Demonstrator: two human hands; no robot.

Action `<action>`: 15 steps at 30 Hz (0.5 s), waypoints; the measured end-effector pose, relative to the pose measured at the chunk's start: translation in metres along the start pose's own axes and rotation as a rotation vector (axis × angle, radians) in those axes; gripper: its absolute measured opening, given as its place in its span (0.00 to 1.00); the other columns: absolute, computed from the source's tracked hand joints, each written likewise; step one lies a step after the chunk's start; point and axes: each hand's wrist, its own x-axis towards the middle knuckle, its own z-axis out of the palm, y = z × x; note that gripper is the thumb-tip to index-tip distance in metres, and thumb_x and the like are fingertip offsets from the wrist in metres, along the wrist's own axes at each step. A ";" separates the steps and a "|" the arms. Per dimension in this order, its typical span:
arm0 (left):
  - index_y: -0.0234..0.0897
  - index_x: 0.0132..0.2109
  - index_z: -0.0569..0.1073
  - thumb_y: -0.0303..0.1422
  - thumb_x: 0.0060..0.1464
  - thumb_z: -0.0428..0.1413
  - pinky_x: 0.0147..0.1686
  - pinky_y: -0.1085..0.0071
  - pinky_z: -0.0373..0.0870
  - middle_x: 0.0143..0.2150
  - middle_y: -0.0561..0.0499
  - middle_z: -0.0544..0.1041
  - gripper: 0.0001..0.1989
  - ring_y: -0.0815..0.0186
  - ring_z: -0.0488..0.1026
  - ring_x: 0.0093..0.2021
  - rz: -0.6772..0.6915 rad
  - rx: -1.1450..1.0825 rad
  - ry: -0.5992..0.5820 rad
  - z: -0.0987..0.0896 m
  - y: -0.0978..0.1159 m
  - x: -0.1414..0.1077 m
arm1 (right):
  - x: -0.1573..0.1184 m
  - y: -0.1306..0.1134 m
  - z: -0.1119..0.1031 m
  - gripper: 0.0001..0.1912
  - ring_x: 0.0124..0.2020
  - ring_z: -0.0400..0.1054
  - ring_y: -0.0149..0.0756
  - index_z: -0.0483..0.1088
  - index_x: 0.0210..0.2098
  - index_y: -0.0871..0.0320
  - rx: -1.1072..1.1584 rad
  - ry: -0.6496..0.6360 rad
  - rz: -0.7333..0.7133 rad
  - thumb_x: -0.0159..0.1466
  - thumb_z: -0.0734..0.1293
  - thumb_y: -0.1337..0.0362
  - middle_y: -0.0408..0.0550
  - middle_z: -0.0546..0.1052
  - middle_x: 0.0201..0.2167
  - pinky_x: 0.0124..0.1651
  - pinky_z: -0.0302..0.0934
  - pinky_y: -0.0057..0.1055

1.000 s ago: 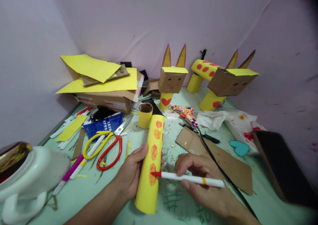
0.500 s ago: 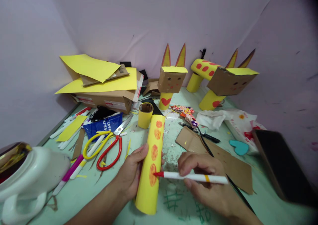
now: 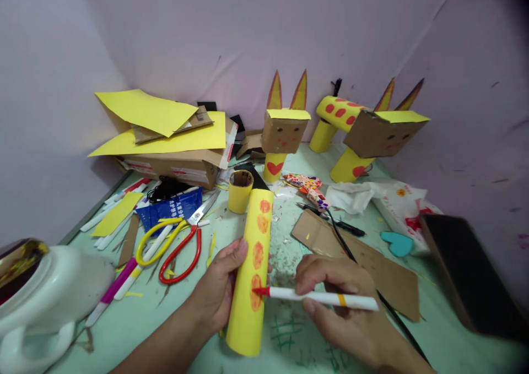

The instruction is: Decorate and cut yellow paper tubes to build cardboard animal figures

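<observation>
My left hand (image 3: 221, 286) is wrapped round a yellow paper tube (image 3: 244, 324), which slants away from me and bears a row of orange-red oval spots. In my right hand (image 3: 341, 294) a white marker pen (image 3: 318, 297) with a yellow band lies pinched between thumb and fingers. Its red tip touches the lowest spot (image 3: 256, 302) on the tube. Just beyond the tube's far end stands a short yellow tube (image 3: 240, 192), its brown cardboard inside showing. Left of my left hand lie scissors (image 3: 194, 242) with one yellow and one red handle.
Two cardboard-headed animal figures (image 3: 285, 134) with pointed ears stand at the back. Yellow sheets (image 3: 165, 142) lie on a box at back left. A white mug (image 3: 74, 291) is near left; cut cardboard (image 3: 392, 280), a cable and a dark phone (image 3: 467, 275) lie right.
The marker's tip has shifted very slightly on the lowest spot. Both hands keep their hold, and the whole scene sits a little further left in view.
</observation>
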 end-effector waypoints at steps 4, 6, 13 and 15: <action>0.29 0.39 0.71 0.31 0.54 0.52 0.26 0.71 0.70 0.28 0.43 0.76 0.09 0.64 0.73 0.26 -0.061 -0.009 -0.011 -0.001 0.004 0.001 | -0.001 0.003 -0.002 0.01 0.21 0.65 0.31 0.70 0.24 0.59 0.110 -0.001 0.087 0.51 0.66 0.69 0.44 0.72 0.19 0.23 0.57 0.26; 0.27 0.40 0.71 0.34 0.56 0.49 0.24 0.71 0.70 0.28 0.43 0.76 0.13 0.64 0.73 0.25 -0.140 -0.010 -0.038 0.000 0.006 0.000 | 0.002 0.006 -0.004 0.04 0.19 0.64 0.30 0.71 0.29 0.57 0.245 0.205 0.172 0.56 0.66 0.63 0.43 0.72 0.18 0.21 0.56 0.25; 0.22 0.35 0.74 0.38 0.57 0.43 0.25 0.71 0.72 0.28 0.42 0.74 0.22 0.64 0.73 0.25 -0.375 -0.038 -0.236 0.005 0.001 -0.009 | 0.019 0.019 -0.003 0.16 0.36 0.71 0.34 0.66 0.45 0.54 0.632 0.664 0.343 0.58 0.67 0.58 0.48 0.77 0.38 0.43 0.64 0.34; 0.21 0.36 0.74 0.38 0.56 0.46 0.25 0.71 0.72 0.27 0.42 0.75 0.21 0.63 0.74 0.25 -0.424 -0.049 -0.319 0.003 -0.005 -0.011 | 0.021 0.019 -0.001 0.18 0.43 0.69 0.37 0.65 0.44 0.54 0.727 0.590 0.346 0.56 0.69 0.59 0.49 0.74 0.45 0.47 0.62 0.37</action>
